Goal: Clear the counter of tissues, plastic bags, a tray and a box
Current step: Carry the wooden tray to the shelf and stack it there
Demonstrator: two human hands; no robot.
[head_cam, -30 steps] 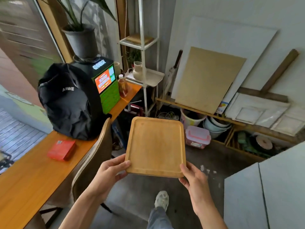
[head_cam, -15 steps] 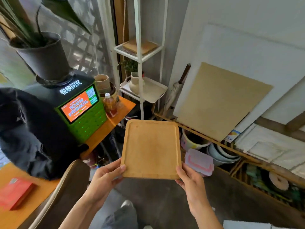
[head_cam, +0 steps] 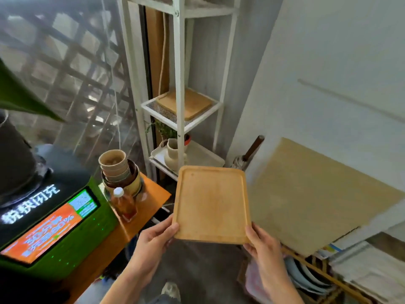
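Carried nearer the white metal shelf rack (head_cam: pixel 178 110) than a second ago: rectangular rimmed bamboo tray (head_cam: pixel 211 204), level, off the surface, pinched at near corners by left hand (head_cam: pixel 153 242) and right hand (head_cam: pixel 262 245). Probably stiff, light, smooth; best gripped by the rim.

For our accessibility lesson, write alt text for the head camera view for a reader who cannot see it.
Two hands, left hand and right hand, hold an empty wooden tray by its near corners, in front of a white shelf unit where a similar tray lies. A bottle stands on the orange counter at left.
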